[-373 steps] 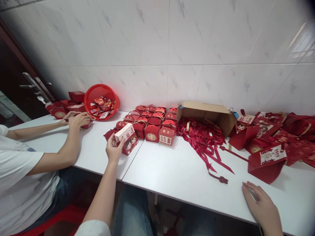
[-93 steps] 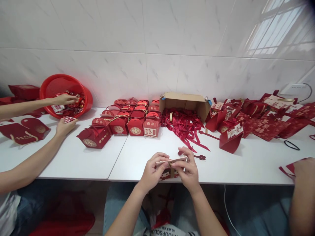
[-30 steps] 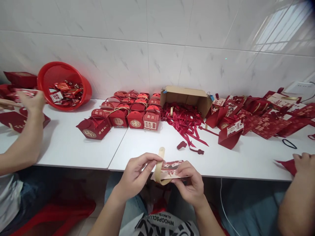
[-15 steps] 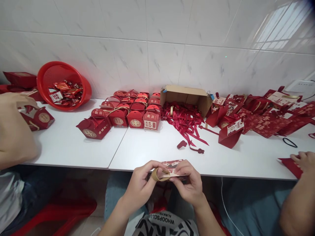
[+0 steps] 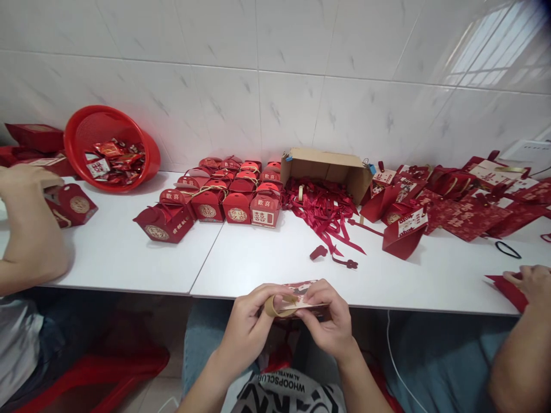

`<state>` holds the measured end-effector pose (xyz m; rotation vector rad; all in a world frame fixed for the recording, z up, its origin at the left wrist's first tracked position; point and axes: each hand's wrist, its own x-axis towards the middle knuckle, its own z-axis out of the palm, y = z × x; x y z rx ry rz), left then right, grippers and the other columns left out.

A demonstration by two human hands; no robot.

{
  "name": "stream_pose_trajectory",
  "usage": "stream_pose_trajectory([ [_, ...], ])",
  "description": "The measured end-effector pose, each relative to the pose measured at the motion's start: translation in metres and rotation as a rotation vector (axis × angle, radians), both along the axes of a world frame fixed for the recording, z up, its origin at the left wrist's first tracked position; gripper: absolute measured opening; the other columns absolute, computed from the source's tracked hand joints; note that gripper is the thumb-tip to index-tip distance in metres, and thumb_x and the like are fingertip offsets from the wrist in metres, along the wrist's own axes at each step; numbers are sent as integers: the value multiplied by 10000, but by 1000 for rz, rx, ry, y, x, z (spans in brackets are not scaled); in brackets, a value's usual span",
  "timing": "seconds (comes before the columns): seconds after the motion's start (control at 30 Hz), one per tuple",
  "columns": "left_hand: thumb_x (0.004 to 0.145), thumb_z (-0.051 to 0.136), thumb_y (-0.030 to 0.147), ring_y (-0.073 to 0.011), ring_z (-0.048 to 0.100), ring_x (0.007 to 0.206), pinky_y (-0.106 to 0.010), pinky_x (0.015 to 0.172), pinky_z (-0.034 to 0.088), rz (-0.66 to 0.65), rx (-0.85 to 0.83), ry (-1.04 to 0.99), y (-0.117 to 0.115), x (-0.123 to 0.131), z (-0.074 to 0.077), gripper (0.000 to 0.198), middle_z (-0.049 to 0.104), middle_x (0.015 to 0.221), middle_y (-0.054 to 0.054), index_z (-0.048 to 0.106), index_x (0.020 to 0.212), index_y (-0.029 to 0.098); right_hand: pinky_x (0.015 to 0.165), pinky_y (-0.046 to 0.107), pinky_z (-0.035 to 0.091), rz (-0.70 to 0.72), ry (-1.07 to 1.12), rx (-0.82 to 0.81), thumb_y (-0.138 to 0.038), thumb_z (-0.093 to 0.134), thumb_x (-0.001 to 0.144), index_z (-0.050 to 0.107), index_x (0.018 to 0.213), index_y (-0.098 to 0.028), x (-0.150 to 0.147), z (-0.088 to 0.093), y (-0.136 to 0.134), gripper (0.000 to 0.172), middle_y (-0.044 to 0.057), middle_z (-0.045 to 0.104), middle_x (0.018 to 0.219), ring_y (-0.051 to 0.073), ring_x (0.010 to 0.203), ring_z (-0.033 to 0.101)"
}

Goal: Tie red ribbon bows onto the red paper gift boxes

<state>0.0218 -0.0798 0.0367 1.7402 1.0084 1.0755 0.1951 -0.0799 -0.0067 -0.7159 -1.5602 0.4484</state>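
Over the table's front edge, a small red-and-cream printed gift box is between my two hands. My left hand is closed on its left side, where a gold ribbon curves in a loop by the fingers. From the right, my right hand pinches the box with thumb and fingers. Both hands cover much of the box, so its full shape is hidden. Ahead on the table lie two dark red flower-ended strips, one curled and one longer.
Finished-looking red candy boxes stand in rows behind. A cardboard box spills red ribbons. Left is a tipped red basket of wrapped sweets; right, several red bags. A co-worker's arm and another's hand flank me.
My hands and the gift box have barely moved. At the left, the co-worker's arm has shifted slightly left. The right co-worker's hand and red paper have shifted a little.
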Motion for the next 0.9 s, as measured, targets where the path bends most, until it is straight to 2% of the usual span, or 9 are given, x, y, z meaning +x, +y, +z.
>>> stream_pose_trajectory([
  [0.4, 915, 473, 255, -197, 640, 966, -321, 875, 502, -74, 111, -39, 3, -1, -1, 228, 711, 989, -63, 699, 935, 230, 610, 319, 479, 0, 49, -32, -73, 646, 744, 519, 906, -235, -1, -3, -1, 262, 17, 568, 783, 175, 720, 567],
  [0.7, 849, 585, 189, -207, 628, 1012, -377, 946, 468, -169, 180, -78, 1, -4, -2, 177, 715, 998, -51, 680, 989, 244, 630, 340, 480, -51, 49, 32, -50, 642, 739, 506, 905, -234, -3, -5, -3, 282, 20, 569, 785, 176, 720, 563],
  [0.9, 859, 555, 153, -201, 617, 1028, -358, 925, 482, -131, 144, -56, 0, -8, -3, 164, 701, 1006, -62, 651, 978, 210, 627, 340, 468, -48, 41, 58, -40, 635, 737, 497, 894, -221, -4, -2, -4, 276, 19, 569, 781, 169, 705, 548],
])
